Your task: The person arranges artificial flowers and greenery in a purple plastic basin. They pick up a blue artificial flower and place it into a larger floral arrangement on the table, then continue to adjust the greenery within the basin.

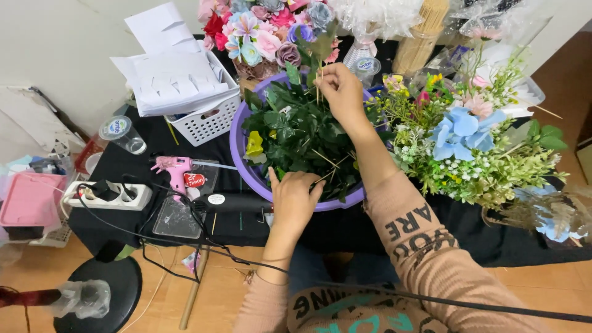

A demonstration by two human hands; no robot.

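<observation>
Head view, looking down: the right hand (341,91) is raised over the far rim of a purple basin (237,145) and pinches a thin wooden stick (319,86) between thumb and fingertips. The stick stands nearly upright in the picture, its long axis running from the person toward the far side of the surface, its lower end dipping into the dark green leaves (296,132) that fill the basin and its upper end carrying a leaf near the bunch of paper flowers (265,34) behind. The left hand (293,200) lies on the near rim of the basin, palm down, its fingers curled in among the leaves; whether they grip anything there is hidden by the foliage. More thin sticks lie slanted among the leaves between the two hands.

The basin rests on a black-covered surface (123,163). Just left of it lies a pink glue gun (174,169) on a clear sheet, its nozzle pointing right toward the basin. Further left sits a white power strip (108,196) with a plug in it. A white basket (197,120) holding white paper stands behind the gun. To the right of the basin lies a bouquet with blue flowers (459,132) and small white blooms.
</observation>
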